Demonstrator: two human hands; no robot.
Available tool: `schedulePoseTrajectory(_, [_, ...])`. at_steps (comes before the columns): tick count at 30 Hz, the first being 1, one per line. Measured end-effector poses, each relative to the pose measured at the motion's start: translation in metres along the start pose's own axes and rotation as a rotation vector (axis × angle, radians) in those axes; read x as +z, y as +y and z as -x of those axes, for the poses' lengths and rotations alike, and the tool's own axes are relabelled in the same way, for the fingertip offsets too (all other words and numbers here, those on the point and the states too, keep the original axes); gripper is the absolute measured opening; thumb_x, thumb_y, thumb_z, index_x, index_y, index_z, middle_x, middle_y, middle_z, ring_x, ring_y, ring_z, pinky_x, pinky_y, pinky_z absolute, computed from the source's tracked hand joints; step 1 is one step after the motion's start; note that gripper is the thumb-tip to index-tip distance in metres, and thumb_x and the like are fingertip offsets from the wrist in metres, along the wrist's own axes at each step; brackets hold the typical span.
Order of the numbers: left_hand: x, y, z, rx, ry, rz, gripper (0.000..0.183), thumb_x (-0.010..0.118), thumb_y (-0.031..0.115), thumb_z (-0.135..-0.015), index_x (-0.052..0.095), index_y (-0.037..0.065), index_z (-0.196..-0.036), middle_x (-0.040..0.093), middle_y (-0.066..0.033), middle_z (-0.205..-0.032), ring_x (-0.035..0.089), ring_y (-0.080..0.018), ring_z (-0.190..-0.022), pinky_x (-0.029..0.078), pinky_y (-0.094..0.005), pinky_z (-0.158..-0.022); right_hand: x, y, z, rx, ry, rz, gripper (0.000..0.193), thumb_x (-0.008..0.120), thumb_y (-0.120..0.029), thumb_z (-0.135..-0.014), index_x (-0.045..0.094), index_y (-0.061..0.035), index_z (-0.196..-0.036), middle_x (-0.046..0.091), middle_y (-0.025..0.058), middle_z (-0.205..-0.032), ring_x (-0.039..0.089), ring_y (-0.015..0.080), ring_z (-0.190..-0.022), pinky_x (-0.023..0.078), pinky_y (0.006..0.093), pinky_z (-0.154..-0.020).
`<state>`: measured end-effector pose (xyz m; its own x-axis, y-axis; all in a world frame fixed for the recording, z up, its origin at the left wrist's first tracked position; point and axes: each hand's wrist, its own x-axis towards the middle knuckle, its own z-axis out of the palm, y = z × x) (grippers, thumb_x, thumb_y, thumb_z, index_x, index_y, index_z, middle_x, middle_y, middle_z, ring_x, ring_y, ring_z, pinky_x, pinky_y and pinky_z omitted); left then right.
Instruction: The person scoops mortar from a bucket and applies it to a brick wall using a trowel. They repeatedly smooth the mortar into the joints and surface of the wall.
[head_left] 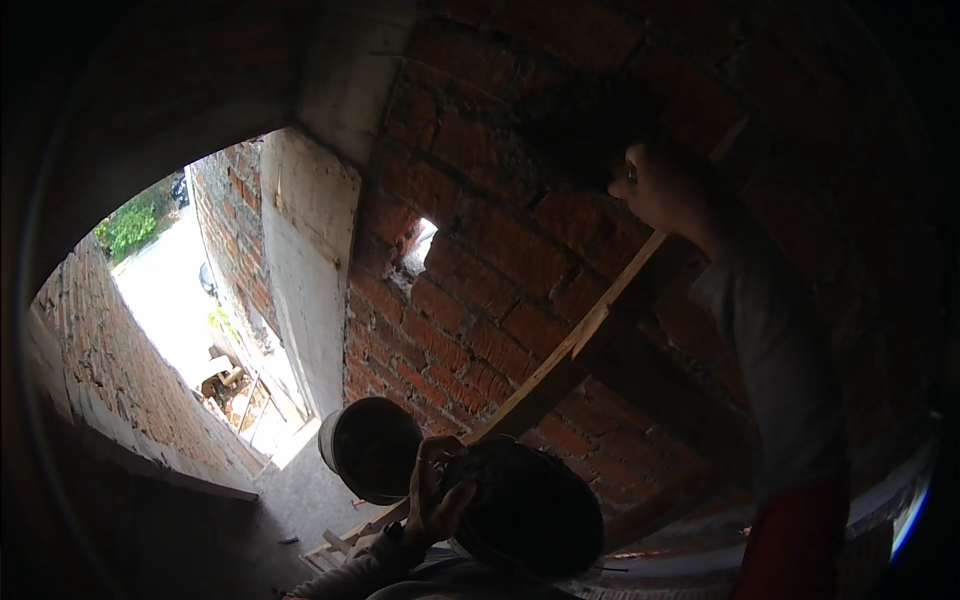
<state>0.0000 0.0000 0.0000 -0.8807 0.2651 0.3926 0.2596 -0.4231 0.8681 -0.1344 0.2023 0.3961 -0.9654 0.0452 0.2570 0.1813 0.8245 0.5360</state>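
Pan held at lower centre, right hand raised to the brick wall.

Head view: the dark round pan (530, 510) sits low in the frame, tilted, its contents too dark to make out; the left hand (435, 495) grips its near rim with fingers curled over the edge. Just to the left of it hangs a pale bucket (368, 448), mouth turned toward the camera, interior dark and its contents not discernible. The right hand (655, 185) is raised against the red brick wall (480, 290); whether its fingers are curled or spread cannot be told in the shadow. A wooden plank (570, 350) runs diagonally across the wall from below the pan toward the right hand. A small hole (420, 245) pierces the brickwork. At left, an opening (190, 300) shows daylight, ground and greenery outside.
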Motion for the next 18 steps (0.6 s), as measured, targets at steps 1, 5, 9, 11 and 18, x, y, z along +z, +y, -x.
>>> schedulePoseTrajectory(1, [0.000, 0.000, -0.001, -0.009, 0.001, 0.005, 0.054, 0.063, 0.034, -0.085, 0.049, -0.001, -0.123, 0.055, -0.0157, -0.111, 0.056, -0.0277, -0.101, 0.045, -0.0419, -0.091, 0.005, -0.001, 0.005, -0.015, 0.045, 0.021, 0.038, 0.073, -0.031, -0.092, 0.065, 0.0001, -0.112, 0.072, 0.0195, -0.104, 0.071, 0.0337, -0.099, 0.057, 0.0454, -0.083])
schedulePoseTrajectory(5, [-0.003, 0.007, 0.004, 0.008, 0.022, -0.021, 0.054, 0.064, 0.033, -0.083, 0.050, -0.002, -0.123, 0.054, -0.0161, -0.111, 0.056, -0.0277, -0.101, 0.045, -0.0423, -0.090, 0.022, -0.016, 0.042, 0.002, 0.262, 0.024, 0.030, 0.072, -0.028, -0.093, 0.067, 0.0002, -0.104, 0.072, 0.0189, -0.099, 0.072, 0.0317, -0.095, 0.057, 0.0441, -0.080])
schedulePoseTrajectory(9, [-0.002, 0.005, -0.004, 0.024, -0.007, -0.054, 0.051, 0.065, 0.026, -0.082, 0.050, -0.002, -0.122, 0.054, -0.0162, -0.111, 0.056, -0.0276, -0.101, 0.046, -0.0423, -0.090, 0.001, -0.009, 0.058, -0.061, 0.230, -0.274, 0.034, 0.072, -0.031, -0.094, 0.067, 0.0003, -0.106, 0.072, 0.0145, -0.091, 0.072, 0.0286, -0.087, 0.057, 0.0417, -0.076])
schedulePoseTrajectory(11, [0.001, 0.007, 0.000, 0.011, 0.004, -0.034, 0.047, 0.064, 0.021, -0.082, 0.050, -0.002, -0.121, 0.053, -0.0164, -0.111, 0.056, -0.0281, -0.100, 0.046, -0.0423, -0.090, -0.009, -0.013, 0.062, -0.309, 0.561, -0.354, 0.040, 0.074, -0.037, -0.092, 0.067, -0.0010, -0.107, 0.068, 0.0145, -0.092, 0.068, 0.0244, -0.074, 0.055, 0.0384, -0.066])
schedulePoseTrajectory(18, [-0.002, 0.010, 0.003, 0.024, -0.026, -0.034, 0.037, 0.063, 0.011, -0.083, 0.053, -0.004, -0.116, 0.052, -0.0195, -0.109, 0.057, -0.0331, -0.098, 0.047, -0.0432, -0.086, -0.066, 0.025, 0.056, -0.189, -0.296, -1.410, 0.037, 0.075, -0.039, -0.090, 0.065, -0.0044, -0.095, 0.053, -0.0019, -0.060, 0.049, 0.0077, -0.045, 0.042, 0.0250, -0.044])
